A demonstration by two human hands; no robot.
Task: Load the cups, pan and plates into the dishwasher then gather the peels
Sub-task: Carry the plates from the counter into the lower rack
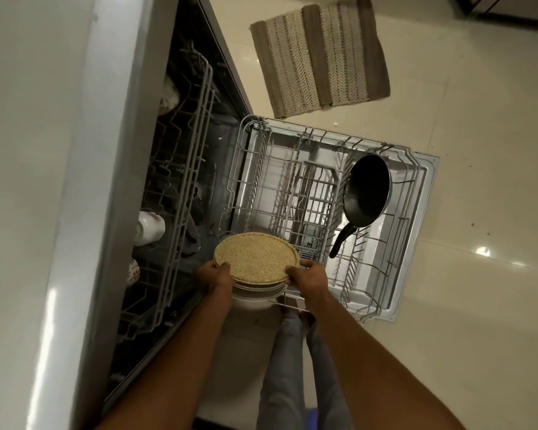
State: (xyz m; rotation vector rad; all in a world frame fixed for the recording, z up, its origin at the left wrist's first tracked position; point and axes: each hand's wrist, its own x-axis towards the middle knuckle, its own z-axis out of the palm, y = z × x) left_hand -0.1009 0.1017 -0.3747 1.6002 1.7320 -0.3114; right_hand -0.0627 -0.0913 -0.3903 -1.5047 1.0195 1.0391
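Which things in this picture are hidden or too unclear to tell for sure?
Head view only:
- Plates: the speckled top plate hides those stacked under it, so their number is unclear.
- Cups in the upper rack: half hidden by the counter edge and wires.
- Upper rack's far end: too dark to identify anything.
- Left hand and right hand: fingers under the plates are hidden.
- Peels: not in view.

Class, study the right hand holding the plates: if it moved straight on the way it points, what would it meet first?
Probably the wire lower rack, pulled out over the open door. The right hand grips the stack of plates just above its near edge, though depth is unclear.
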